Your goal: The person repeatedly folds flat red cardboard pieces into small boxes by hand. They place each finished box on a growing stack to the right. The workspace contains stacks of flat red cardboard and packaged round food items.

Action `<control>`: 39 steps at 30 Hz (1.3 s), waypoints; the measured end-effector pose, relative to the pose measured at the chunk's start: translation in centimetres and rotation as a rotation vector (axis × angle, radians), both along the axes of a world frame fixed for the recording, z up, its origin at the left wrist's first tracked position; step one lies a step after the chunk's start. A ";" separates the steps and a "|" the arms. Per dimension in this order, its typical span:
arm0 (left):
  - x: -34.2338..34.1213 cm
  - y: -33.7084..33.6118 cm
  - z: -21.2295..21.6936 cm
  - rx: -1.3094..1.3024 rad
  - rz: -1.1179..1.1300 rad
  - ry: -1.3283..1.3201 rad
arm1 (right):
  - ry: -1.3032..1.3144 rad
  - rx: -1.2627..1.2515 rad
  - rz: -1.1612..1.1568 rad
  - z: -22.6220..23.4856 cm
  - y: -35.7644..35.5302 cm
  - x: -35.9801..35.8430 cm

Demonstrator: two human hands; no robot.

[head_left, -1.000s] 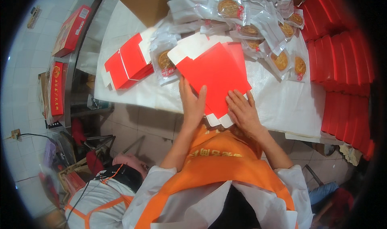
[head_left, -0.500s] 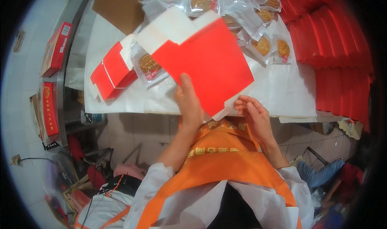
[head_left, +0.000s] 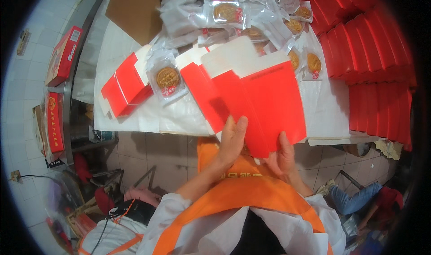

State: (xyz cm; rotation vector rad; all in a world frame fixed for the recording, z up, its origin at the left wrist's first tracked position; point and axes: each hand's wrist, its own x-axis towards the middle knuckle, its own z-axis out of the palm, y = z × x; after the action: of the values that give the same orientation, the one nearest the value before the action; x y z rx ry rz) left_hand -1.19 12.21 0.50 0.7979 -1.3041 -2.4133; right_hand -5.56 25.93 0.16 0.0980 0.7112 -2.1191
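Observation:
A red carton (head_left: 276, 104) with white flaps at its far end is held up above the near edge of the table. It now shows several red panels with creases between them. My left hand (head_left: 231, 140) grips its lower edge at the left, thumb up on the red side. On the right, my right hand (head_left: 283, 158) pinches the near edge, thumb on the front face and the other fingers partly hidden behind. Just left of the carton lies a mooncake in a clear wrapper (head_left: 167, 77). Beside that rests a bundle of flat red cartons (head_left: 125, 86) tied with white string.
More wrapped mooncakes (head_left: 226, 13) are heaped at the back of the white-covered table (head_left: 148, 122). Rows of red boxes (head_left: 372, 44) stand along the right side. An open brown cardboard box (head_left: 134, 12) sits back left. Further left are a red box (head_left: 63, 55) and a person's white sleeve (head_left: 107, 232).
The carton has turned more upright and spread from one flat panel into several. My right hand, half a second ago beside its corner, now grips its near edge. My left hand has moved right and nearer.

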 end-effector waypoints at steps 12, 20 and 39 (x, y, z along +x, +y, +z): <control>0.8 0.2 1.9 -0.093 0.139 -0.051 | 0.117 0.635 0.526 -0.8 -0.4 1.7; 3.9 -0.4 2.5 -0.479 -0.132 -0.089 | 1.011 0.227 0.564 3.1 6.4 -3.3; 4.8 -2.3 -0.4 -0.441 -0.068 0.231 | 0.789 0.302 -0.275 2.3 -3.7 -1.0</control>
State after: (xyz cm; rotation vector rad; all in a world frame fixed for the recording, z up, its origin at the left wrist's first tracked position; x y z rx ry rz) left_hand 3.63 9.96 0.06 0.3492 -1.6948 -2.0662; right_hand -6.52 22.26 2.51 -0.5342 1.5496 -2.2798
